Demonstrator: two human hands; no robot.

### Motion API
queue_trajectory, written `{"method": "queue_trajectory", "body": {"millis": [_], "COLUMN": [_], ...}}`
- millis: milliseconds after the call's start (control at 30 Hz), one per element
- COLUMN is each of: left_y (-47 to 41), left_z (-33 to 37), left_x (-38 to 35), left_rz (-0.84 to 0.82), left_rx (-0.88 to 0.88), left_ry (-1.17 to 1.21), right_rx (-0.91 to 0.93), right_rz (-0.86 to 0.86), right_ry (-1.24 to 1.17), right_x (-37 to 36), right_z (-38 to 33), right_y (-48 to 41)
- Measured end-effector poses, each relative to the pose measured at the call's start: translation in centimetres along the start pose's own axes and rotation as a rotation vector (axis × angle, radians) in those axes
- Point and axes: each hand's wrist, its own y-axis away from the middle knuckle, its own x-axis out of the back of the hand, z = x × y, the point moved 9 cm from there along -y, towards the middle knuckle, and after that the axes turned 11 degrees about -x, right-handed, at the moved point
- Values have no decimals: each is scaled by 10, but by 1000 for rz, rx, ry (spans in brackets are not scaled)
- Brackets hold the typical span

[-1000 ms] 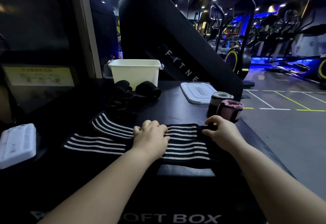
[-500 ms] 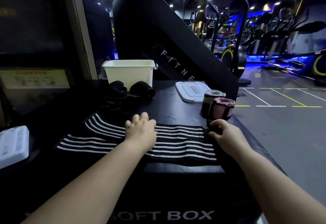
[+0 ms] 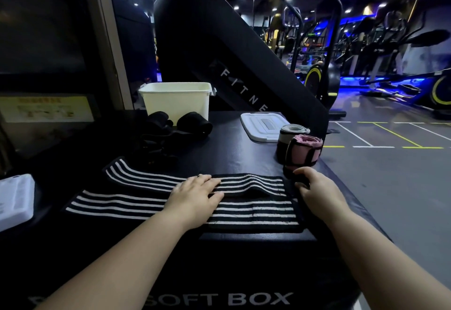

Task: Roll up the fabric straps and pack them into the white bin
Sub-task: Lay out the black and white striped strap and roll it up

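Observation:
A long black strap with white stripes (image 3: 253, 208) lies folded back on itself across the black soft box (image 3: 239, 156). My left hand (image 3: 195, 195) presses flat on its middle, fingers straight. My right hand (image 3: 314, 187) pinches the strap's dark right end, fingers curled. Two rolled straps stand at the right: a grey one (image 3: 290, 139) and a pink one (image 3: 303, 151). Black rolled straps (image 3: 180, 124) lie in front of the white bin (image 3: 177, 100) at the back.
The bin's white lid (image 3: 263, 125) lies flat behind the rolled straps. A white tray (image 3: 14, 200) sits at the left edge. The box's right edge drops to the gym floor (image 3: 390, 175). A black stair machine (image 3: 227, 53) rises behind the box.
My left hand has opened from curled to flat and slid left on the strap. The upper layer of the strap has bulged up slightly. My right hand stays at the right end.

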Motion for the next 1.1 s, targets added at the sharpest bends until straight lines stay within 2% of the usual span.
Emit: {"method": "queue_trajectory", "body": {"millis": [300, 400, 500, 600, 733, 1100], "left_y": [12, 1, -13, -25, -36, -36], "left_z": [0, 25, 70, 103, 102, 104], "left_x": [10, 20, 22, 3, -26, -28], "left_rz": [80, 181, 229, 118, -60, -54], "left_rx": [98, -3, -194, -289, -260, -261], "left_ry": [-101, -140, 2, 90, 11, -34], "right_rx": [51, 53, 51, 40, 23, -55], "right_rz": [-76, -81, -64, -34, -17, -44], "right_ry": [17, 64, 84, 62, 53, 196], "right_x": [-7, -10, -10, -8, -8, -5], "right_z": [-12, -14, -14, -13, -12, -6], "right_y": [-3, -4, -3, -1, 0, -6]}}
